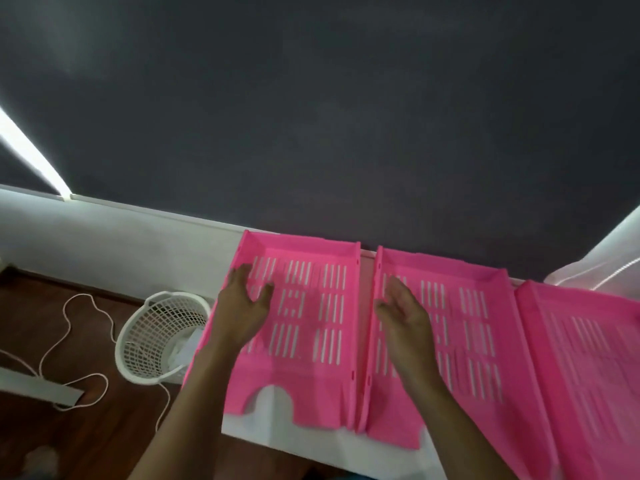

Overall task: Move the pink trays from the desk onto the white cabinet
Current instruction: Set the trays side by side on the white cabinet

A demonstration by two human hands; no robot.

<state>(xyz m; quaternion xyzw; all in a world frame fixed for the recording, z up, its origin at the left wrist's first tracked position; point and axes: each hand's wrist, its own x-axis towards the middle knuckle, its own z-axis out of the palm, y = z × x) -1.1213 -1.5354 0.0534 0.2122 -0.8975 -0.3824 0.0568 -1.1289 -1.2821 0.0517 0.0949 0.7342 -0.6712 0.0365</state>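
So, L hand: left hand flat and loose on the left tray, holding nothing.
R hand: right hand loose over the middle tray, no hold; touch unclear.
Trays: 3 in a row w/ the right tray, on a white top, prob. the cabinet.
Feel: prob. light, stiff, a bit slippy.
Grab: side walls, not slots.

Three pink slotted trays are laid flat side by side on the white cabinet: left tray, middle tray, right tray partly cut off.
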